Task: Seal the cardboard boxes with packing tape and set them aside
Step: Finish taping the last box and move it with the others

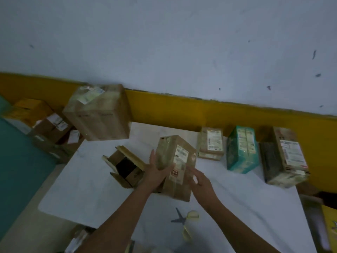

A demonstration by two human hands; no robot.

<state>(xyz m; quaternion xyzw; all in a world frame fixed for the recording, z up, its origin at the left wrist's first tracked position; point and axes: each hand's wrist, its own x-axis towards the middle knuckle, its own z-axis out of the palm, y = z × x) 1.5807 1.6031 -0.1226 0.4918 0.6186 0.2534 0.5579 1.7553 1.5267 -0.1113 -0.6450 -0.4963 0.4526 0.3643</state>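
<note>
A taped brown cardboard box [179, 161] with white labels stands tilted at the middle of the white table [82, 189]. My left hand [156, 170] holds its left side, fingers straight against the cardboard. Beside the box's right lower edge is my right hand [197, 178], fingers loosely spread and touching or nearly touching it. To the left lies a small brown box [125, 168] with its flaps open. No tape roll is visible.
Yellow-handled scissors [185, 220] lie near the table's front. A flat brown parcel [211, 143], a green box [241, 148] and a taped brown box [286, 157] line the back right. A large taped box [99, 114] stands back left, with more boxes [51, 125] behind it.
</note>
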